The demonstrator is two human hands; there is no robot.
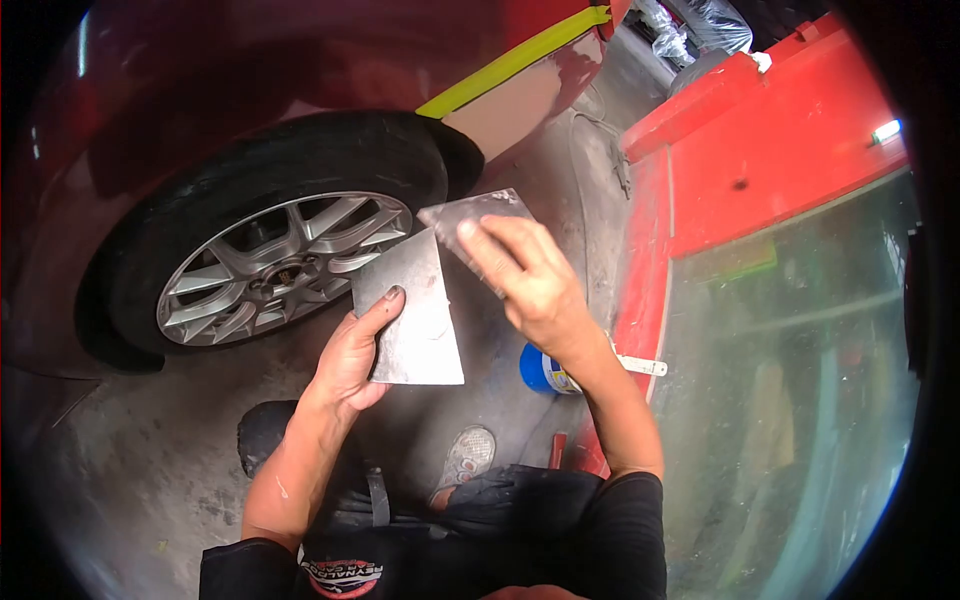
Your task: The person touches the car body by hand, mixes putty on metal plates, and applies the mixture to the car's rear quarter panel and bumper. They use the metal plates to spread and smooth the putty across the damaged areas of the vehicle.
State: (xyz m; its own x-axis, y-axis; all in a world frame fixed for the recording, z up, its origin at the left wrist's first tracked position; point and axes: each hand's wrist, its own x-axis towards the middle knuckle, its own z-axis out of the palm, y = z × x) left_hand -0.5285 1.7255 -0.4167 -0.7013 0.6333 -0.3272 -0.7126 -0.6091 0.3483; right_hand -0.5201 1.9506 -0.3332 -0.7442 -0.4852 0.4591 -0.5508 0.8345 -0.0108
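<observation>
My left hand (348, 355) grips a flat, silvery metal filler spreader (418, 315), thumb on top and fingers beneath. A thin smear marks its face near the right edge. Closed on a second, darker filler spreader (495, 205) is my right hand (540, 285), slightly blurred. That spreader's left corner overlaps the first one's top corner in this view. Beyond both hands is a dark red car body (300, 60) with yellow-green masking tape (510, 62) above a pale beige patch (515, 108).
A tyre with a silver wheel (285, 275) stands left of my hands. Below my right forearm sits a blue container (537, 368), with a white stick (645, 367) beside it. A red panel (780, 150) with large glass (780, 350) fills the right side. Plastic-wrapped items (710, 30) lie behind.
</observation>
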